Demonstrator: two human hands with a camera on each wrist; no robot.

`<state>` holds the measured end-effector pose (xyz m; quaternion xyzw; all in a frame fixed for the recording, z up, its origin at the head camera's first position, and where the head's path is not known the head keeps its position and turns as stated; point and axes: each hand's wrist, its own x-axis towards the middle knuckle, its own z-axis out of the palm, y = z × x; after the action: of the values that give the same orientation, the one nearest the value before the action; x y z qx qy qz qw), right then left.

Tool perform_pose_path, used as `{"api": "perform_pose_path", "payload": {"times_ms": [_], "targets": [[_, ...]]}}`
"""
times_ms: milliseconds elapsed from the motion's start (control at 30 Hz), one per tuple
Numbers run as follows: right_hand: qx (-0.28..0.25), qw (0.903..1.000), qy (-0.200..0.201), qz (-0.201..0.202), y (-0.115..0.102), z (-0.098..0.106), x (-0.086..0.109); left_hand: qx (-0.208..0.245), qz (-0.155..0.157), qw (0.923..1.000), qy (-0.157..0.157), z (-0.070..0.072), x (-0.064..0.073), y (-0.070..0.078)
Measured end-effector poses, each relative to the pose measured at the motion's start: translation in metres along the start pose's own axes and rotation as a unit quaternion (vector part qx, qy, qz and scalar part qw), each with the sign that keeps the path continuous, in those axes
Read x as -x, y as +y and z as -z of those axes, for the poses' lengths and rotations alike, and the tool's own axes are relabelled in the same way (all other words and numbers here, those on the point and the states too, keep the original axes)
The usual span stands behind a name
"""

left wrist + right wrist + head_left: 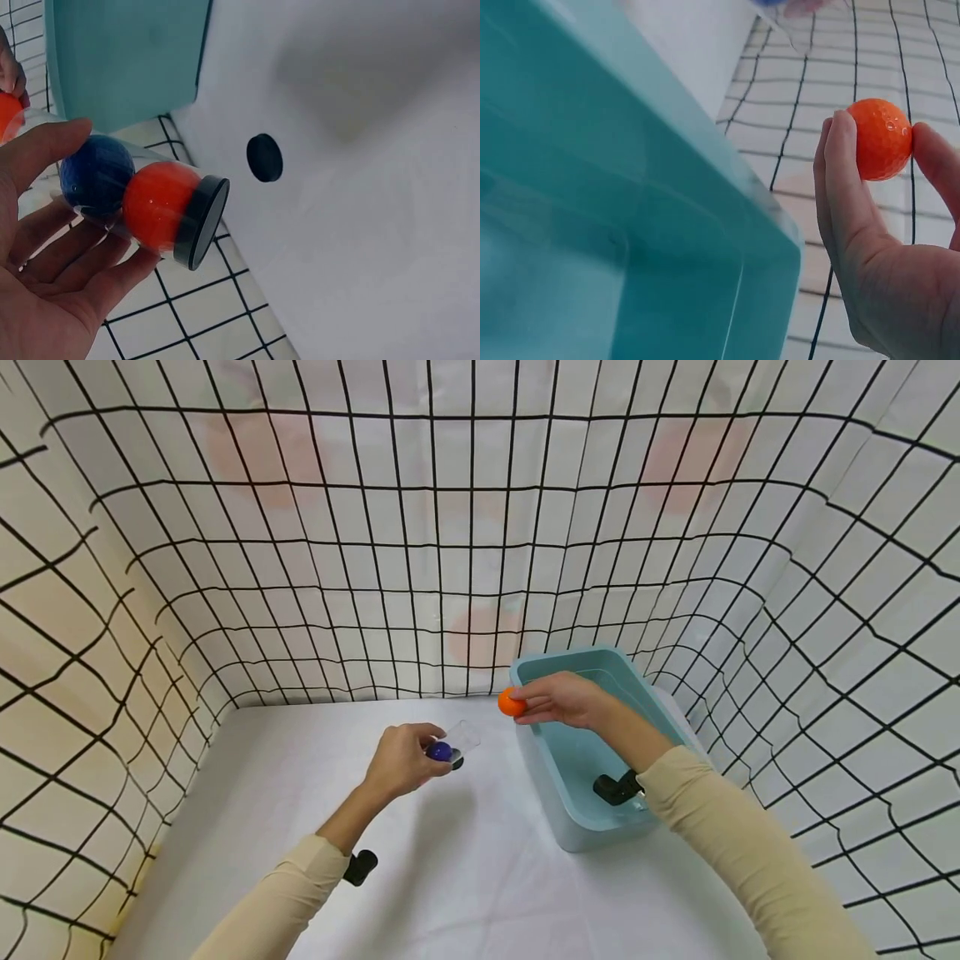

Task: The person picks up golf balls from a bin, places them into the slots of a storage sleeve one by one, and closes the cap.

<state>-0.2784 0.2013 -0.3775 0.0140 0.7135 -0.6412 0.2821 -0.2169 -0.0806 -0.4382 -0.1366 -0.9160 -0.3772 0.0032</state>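
Observation:
In the left wrist view my left hand (60,247) grips a clear tube (150,146), thumb on one side and fingers on the other. Inside it a blue ball (97,176) sits against an orange ball (159,206), which rests by the black cap (201,223) closing that end. My right hand (566,700) is over the left rim of a light blue bin (542,781). It pinches an orange golf ball (882,139) between thumb and fingertips. From the head view, this ball is right of the tube's far end and slightly higher.
A loose black cap (265,157) lies on the white-covered table (300,793). Black wire grid panels (471,543) stand at the back and both sides. Each wrist wears a black camera mount, one at the left sleeve (362,867).

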Motion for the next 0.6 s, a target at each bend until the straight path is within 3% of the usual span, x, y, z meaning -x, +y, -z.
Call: {"api": "perform_pose_path", "payload": {"times_ms": [267, 600], "targets": [[0.043, 0.9976, -0.034, -0.042, 0.005, -0.023, -0.007, -0.004, 0.003, 1.0000, -0.007, -0.003, 0.001, 0.003], [0.059, 0.9953, -0.063, -0.043, 0.012, -0.041, -0.013, -0.003, 0.001, 1.0000, -0.008, -0.005, 0.001, 0.005]]}}
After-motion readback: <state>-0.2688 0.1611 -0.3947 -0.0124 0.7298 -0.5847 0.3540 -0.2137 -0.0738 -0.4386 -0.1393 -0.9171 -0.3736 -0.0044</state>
